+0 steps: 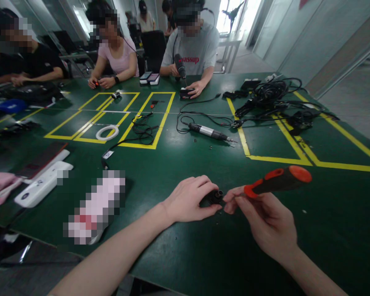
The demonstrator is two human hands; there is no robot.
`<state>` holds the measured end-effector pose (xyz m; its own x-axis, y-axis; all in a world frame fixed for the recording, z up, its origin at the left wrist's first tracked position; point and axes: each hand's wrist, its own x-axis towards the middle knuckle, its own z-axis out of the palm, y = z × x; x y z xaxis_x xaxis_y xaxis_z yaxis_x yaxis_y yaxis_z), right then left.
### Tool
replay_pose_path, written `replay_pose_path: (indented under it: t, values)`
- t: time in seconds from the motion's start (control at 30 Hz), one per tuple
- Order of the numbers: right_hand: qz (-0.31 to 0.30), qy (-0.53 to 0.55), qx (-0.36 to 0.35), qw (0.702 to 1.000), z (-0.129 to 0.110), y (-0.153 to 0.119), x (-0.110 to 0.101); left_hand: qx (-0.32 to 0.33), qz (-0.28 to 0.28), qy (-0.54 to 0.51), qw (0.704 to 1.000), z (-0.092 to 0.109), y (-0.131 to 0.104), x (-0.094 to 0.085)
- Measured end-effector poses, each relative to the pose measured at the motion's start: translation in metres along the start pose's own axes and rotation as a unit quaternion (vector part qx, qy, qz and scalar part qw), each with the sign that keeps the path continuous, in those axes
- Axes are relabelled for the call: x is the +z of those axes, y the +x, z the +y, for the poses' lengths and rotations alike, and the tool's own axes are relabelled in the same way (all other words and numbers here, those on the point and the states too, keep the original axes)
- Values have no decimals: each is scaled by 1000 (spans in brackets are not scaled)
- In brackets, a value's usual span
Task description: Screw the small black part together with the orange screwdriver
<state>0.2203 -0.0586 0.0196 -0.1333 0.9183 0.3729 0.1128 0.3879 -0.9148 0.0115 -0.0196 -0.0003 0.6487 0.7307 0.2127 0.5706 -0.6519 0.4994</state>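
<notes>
Orange-black screwdriver (276,182), one, two hands (188,200) (273,226), one black part (215,197)

Green table (160,172), yellow tape outlines (137,145), tangled black cables (269,96), white ring (98,134)

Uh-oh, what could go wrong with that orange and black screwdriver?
The screwdriver might slip and poke the left hand, since its fingertips are close to the right hand, which grips the tool. The small black part could also twist loose, as only the left thumb and fingers seem to hold it against the green table.
</notes>
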Motion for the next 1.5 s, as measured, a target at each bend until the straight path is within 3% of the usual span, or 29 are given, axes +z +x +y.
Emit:
replay_pose_path:
  t: [0.13, 0.37, 0.7, 0.9, 1.1, 1.37, 1.5]
  values:
    - [-10, 39, 15, 999, -3, 1, 6, 9, 17, -21, 1000, -2, 0, -2]
    - [29, 63, 51, 996, 0, 5, 11, 8, 29, -48, 998, -2, -2, -5]
    - [-25, 35, 26, 999, -1, 6, 8, 14, 32, -46, 998, -4, -1, -4]
    - [-8, 67, -11, 998, 5, 3, 9, 8, 30, -30, 999, -3, 0, -3]
    - [33, 11, -54, 998, 0, 6, 6, 21, 15, -26, 999, -5, 2, -2]
    - [87, -31, -18, 996, 3, 1, -2, 31, 23, -16, 999, -7, 2, 1]
    - [46, -49, -40, 997, 2, 2, -4, 28, 23, -24, 999, -7, 3, 1]
